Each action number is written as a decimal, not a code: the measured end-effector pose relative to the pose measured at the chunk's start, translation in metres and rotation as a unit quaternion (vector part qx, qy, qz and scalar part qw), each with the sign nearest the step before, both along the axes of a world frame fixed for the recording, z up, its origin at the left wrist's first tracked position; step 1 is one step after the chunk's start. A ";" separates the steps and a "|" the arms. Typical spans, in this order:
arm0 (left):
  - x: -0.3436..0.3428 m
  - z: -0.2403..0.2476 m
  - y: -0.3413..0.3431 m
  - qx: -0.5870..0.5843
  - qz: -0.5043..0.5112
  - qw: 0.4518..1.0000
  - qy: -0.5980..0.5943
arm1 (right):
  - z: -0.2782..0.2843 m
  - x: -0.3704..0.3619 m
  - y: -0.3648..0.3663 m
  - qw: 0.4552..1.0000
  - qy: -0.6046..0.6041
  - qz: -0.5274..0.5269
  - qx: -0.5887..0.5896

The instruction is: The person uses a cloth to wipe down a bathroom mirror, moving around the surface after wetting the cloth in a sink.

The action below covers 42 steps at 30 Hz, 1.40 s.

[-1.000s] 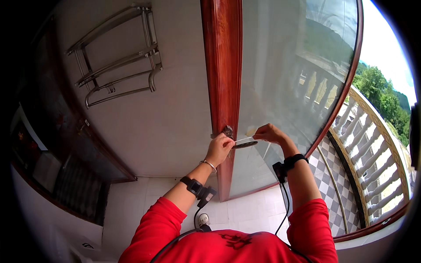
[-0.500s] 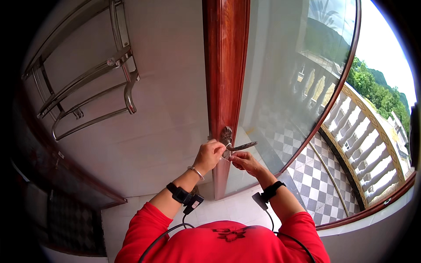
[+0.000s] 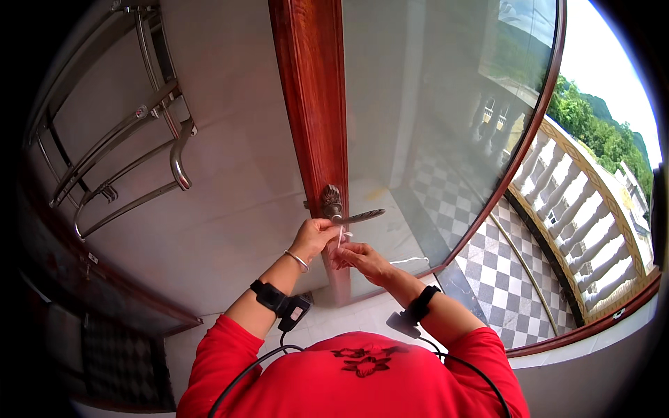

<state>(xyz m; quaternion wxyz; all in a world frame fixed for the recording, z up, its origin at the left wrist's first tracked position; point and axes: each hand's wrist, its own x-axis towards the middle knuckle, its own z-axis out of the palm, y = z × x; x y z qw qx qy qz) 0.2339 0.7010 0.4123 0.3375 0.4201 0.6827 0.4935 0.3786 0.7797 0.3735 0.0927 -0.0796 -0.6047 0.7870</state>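
Observation:
A bronze-coloured lever handle (image 3: 362, 217) with an ornate backplate (image 3: 332, 200) is fixed to the reddish wooden door frame (image 3: 313, 104). Just under the lever hangs a thin white string (image 3: 341, 237), which seems looped at the handle's base. My left hand (image 3: 313, 237) pinches the string right below the backplate, fingers closed. Lower and to the right, my right hand (image 3: 367, 262) has its fingertips closed at the string, blurred a little by motion. A loose white end (image 3: 417, 260) trails out to the right of that hand. Exactly how the string is knotted is too small to tell.
A large glass pane (image 3: 418, 104) adjoins the frame on the right, and a balcony balustrade (image 3: 564, 202) curves beyond it over a chequered floor (image 3: 502, 279). At the left, a metal rack (image 3: 139, 146) hangs on the pale wall. Cables run from my wrist bands.
The view has shifted, so the door and handle appear farther left. My right hand has drawn slightly down from the lever, and a loose string end now shows to its right.

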 end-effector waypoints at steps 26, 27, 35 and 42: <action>0.000 -0.004 -0.008 -0.025 -0.026 0.985 -0.166 | -0.013 -0.009 0.007 0.976 -0.006 -0.132 -0.173; 0.000 -0.005 -0.008 -0.025 -0.027 0.986 -0.164 | -0.014 -0.008 0.008 0.979 -0.013 -0.145 -0.142; 0.000 -0.017 -0.011 0.156 0.009 0.959 -0.238 | 0.025 0.004 -0.001 0.629 0.148 -0.322 0.692; 0.001 -0.026 -0.008 0.267 0.054 0.960 -0.067 | 0.065 -0.014 0.010 0.605 0.160 -0.329 0.707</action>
